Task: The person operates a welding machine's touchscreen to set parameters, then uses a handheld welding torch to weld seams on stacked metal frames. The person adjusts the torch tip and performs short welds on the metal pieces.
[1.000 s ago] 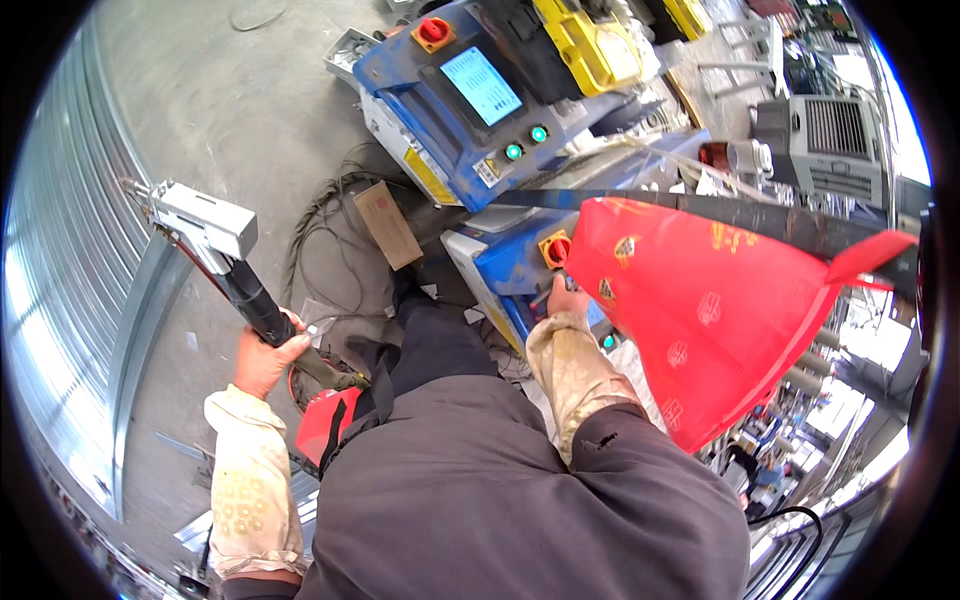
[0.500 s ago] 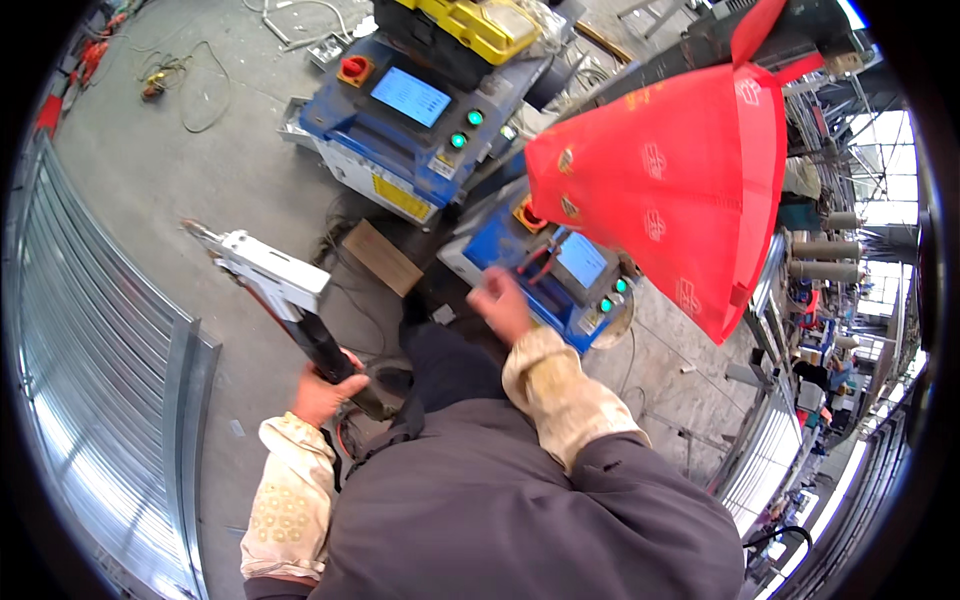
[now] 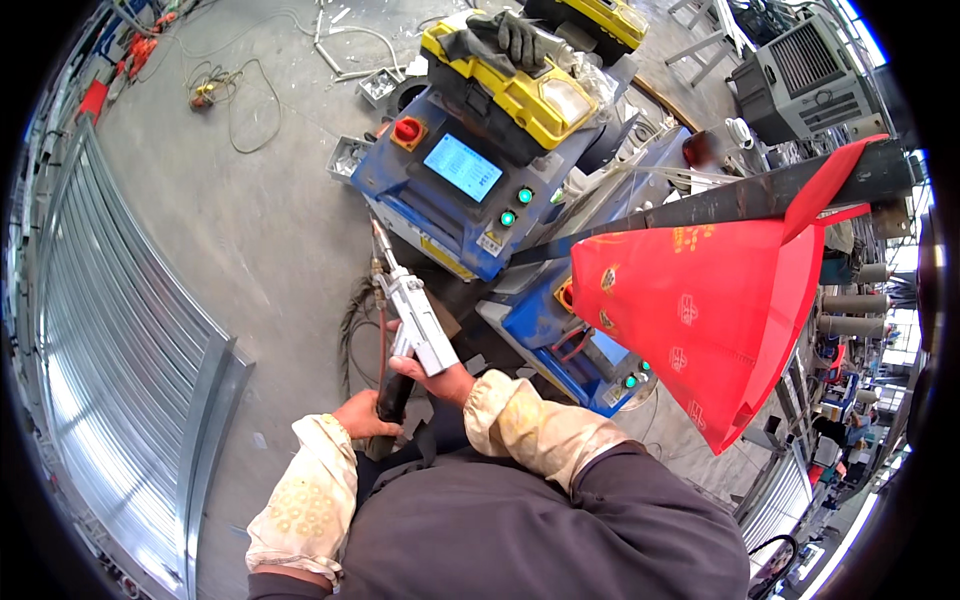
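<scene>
A white hand-held welding gun point(image 3: 428, 328) with a slim metal nozzle points up and away in front of my body. My right hand point(image 3: 446, 382) is wrapped round its grip just below the white housing. Farther back, my left hand point(image 3: 362, 415) closes on the black rear part of the same gun. Some of the fingers of both hands are hidden behind it. A reddish hose and a dark braided cable point(image 3: 352, 335) hang beside the gun. Just beyond the nozzle stands a blue machine point(image 3: 375, 185) with a lit screen, a red knob and green buttons.
A second blue machine point(image 3: 525, 322) stands to the right, partly behind a red bag point(image 3: 690, 310) hanging from a dark beam point(image 3: 740, 190). On the first machine lies a yellow-and-black toolbox point(image 3: 490, 95) with a grey glove point(image 3: 520, 42). Ribbed metal sheets point(image 3: 120, 340) lie at left.
My right hand has come left and taken hold of the gun's grip. The gun has swung right, its nozzle now pointing farther forward. The whole view has shifted too.
</scene>
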A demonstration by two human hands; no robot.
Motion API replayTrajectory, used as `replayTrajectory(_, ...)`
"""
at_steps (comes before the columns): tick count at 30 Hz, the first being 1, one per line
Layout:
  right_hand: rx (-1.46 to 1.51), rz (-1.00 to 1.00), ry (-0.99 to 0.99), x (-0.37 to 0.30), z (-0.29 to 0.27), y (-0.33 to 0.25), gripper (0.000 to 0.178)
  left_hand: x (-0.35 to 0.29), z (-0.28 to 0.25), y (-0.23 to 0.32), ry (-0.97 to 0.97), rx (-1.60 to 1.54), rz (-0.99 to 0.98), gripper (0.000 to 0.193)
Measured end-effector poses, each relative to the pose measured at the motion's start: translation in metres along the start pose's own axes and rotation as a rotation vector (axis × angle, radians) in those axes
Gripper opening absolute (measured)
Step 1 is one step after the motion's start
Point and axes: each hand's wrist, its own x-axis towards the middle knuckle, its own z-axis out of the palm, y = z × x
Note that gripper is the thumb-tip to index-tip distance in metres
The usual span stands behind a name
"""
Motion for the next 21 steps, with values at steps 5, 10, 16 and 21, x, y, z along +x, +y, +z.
replayTrajectory(5, 0.121, 0.126, 0.231, 0.007, -0.010, -0.002, 0.034, 0.046, -0.007, 0.004, -0.138, -0.057, 0.013, 0.045)
replayTrajectory(10, 0.069, 0.032, 0.452, 0.021, -0.023, 0.015, 0.029, 0.073, -0.005, 0.023, -0.105, -0.070, 0.103, 0.062)
replayTrajectory(16, 0.103, 0.015, 0.754, 0.031, -0.029, 0.020, 0.036, 0.112, -0.074, 0.010, -0.044, 0.152, 0.241, 0.053)
replayTrajectory(21, -0.210, 0.034, 0.951, 0.034, -0.038, 0.052, 0.033, 0.171, -0.195, 0.048, 0.413, 0.485, 0.569, 0.016)
